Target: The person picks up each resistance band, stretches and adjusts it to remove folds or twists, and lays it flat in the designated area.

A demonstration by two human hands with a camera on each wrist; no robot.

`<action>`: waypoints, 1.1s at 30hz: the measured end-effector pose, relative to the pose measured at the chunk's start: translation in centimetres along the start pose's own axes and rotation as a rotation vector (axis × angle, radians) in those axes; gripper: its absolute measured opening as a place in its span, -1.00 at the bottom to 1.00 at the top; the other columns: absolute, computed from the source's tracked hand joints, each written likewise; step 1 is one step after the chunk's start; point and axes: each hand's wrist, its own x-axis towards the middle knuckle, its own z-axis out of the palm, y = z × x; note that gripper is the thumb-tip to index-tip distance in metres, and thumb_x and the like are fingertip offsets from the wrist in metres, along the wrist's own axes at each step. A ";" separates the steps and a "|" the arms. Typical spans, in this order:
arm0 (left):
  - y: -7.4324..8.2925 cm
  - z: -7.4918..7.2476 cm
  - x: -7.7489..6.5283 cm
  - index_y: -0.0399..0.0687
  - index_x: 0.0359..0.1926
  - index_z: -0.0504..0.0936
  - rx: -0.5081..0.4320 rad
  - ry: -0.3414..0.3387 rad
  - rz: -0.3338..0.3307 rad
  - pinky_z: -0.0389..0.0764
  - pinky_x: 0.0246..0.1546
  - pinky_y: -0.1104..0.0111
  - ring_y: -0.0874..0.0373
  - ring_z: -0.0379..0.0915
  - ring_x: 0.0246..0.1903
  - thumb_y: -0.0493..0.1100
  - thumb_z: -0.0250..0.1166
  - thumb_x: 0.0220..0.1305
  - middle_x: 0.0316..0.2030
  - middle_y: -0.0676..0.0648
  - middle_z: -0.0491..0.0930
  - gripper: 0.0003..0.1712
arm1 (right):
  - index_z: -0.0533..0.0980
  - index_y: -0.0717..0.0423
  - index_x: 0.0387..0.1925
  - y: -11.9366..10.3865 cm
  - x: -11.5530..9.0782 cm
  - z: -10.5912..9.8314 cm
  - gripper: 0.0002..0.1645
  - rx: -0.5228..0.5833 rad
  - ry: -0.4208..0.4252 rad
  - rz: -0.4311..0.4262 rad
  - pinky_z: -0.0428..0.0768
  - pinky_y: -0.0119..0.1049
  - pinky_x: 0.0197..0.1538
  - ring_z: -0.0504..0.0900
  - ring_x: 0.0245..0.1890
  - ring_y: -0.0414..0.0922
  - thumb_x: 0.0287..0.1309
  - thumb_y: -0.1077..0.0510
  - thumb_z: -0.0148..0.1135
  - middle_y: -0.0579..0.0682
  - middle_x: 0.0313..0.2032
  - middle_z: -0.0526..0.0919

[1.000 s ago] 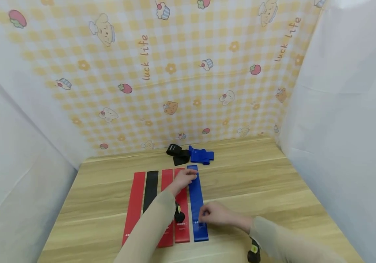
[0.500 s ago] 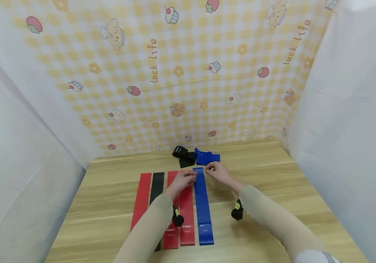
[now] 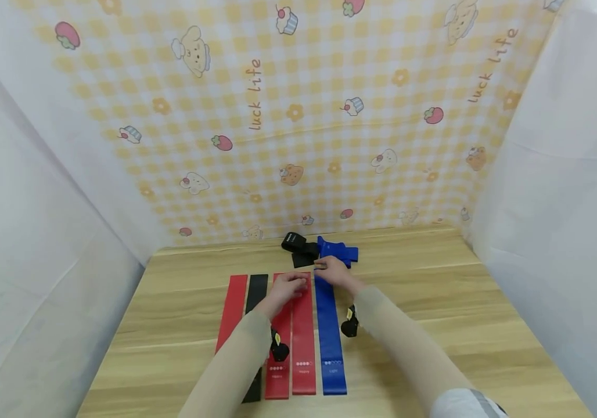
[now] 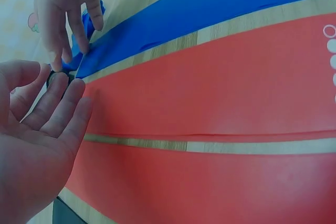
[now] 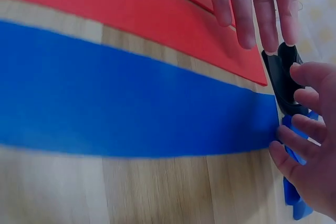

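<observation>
Bands point(image 3: 257, 285) lie flat in a row on the counter point(image 3: 434, 325), with a blue exercise band point(image 3: 329, 325) farthest right. The right hand point(image 3: 336, 271) is at that band's far end, its grip loose and empty. The left hand point(image 3: 285, 289), grip loose too, is over two red bands point(image 3: 304, 342).

Looks like thin, smooth rubber in the blue strip point(image 3: 331, 337), with a soft sheen. Seems the same in the 3 red strips point(image 3: 304, 337), and duller in the black strip point(image 3: 257, 291). Shows grained wood, smooth and faintly glossy, across the tabletop point(image 3: 434, 302). Looks like matt cloth in the checked backdrop point(image 3: 309, 139), the creased white sheets point(image 3: 565, 244) and the sleeves point(image 3: 230, 366).
</observation>
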 end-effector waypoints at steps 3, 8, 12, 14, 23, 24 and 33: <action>-0.1 -0.4 0.1 -0.49 0.20 0.41 0.002 -0.005 -0.006 0.35 0.18 -0.04 -0.30 0.35 0.17 -0.30 -0.01 0.48 0.15 -0.45 0.42 -0.61 | 0.46 0.27 0.21 0.0 0.5 0.4 -0.50 0.002 0.005 0.023 0.45 -0.05 0.18 0.47 0.20 0.08 0.29 0.14 0.18 0.19 0.19 0.51; -1.4 -0.9 1.3 -0.48 0.18 0.43 0.006 0.019 -0.022 0.39 0.16 -0.03 -0.28 0.40 0.13 -0.29 -0.01 0.48 0.13 -0.43 0.45 -0.62 | 0.47 0.21 0.22 -0.1 0.9 0.7 -0.49 -0.020 0.014 0.044 0.40 0.00 0.22 0.38 0.26 0.11 0.28 0.12 0.19 0.19 0.24 0.44; -2.6 -1.1 2.3 -0.44 0.18 0.46 0.002 0.042 -0.018 0.42 0.14 -0.01 -0.25 0.43 0.10 -0.25 0.02 0.48 0.11 -0.40 0.48 -0.61 | 0.48 0.17 0.23 -0.5 1.1 0.8 -0.48 -0.067 -0.002 0.046 0.36 0.02 0.25 0.33 0.29 0.12 0.24 0.14 0.19 0.20 0.26 0.42; -2.9 -1.2 2.5 -0.40 0.16 0.49 0.011 0.057 -0.012 0.46 0.11 0.03 -0.21 0.46 0.07 -0.23 0.04 0.48 0.09 -0.38 0.50 -0.62 | 0.46 0.15 0.25 -0.7 1.3 0.8 -0.45 -0.120 -0.012 0.054 0.33 0.02 0.27 0.29 0.32 0.14 0.24 0.12 0.19 0.22 0.29 0.37; -2.8 -1.6 2.5 -0.38 0.13 0.52 0.022 0.110 0.012 0.56 -0.02 0.17 -0.12 0.53 -0.05 -0.22 0.07 0.46 -0.01 -0.36 0.56 -0.64 | 0.29 0.34 0.33 -1.9 2.1 0.5 -0.25 -0.255 -0.019 0.116 0.21 0.06 0.34 0.17 0.35 0.28 0.26 -0.03 0.16 0.29 0.37 0.22; -2.8 -1.7 2.5 -0.37 0.14 0.52 0.020 0.111 0.006 0.56 -0.01 0.19 -0.11 0.53 -0.04 -0.22 0.06 0.46 -0.01 -0.36 0.56 -0.63 | 0.27 0.35 0.34 -2.0 2.2 0.4 -0.25 -0.251 -0.014 0.108 0.18 0.06 0.35 0.15 0.36 0.27 0.28 -0.04 0.15 0.29 0.38 0.20; -2.4 -2.9 2.2 -0.35 0.17 0.50 -0.039 0.136 -0.001 0.48 0.09 0.06 -0.18 0.47 0.05 -0.21 0.06 0.46 0.06 -0.36 0.52 -0.62 | 0.12 0.33 0.42 -3.6 3.0 -1.3 -0.28 -0.063 0.071 0.007 0.13 0.06 0.37 0.05 0.42 0.18 0.42 0.01 0.02 0.24 0.45 0.03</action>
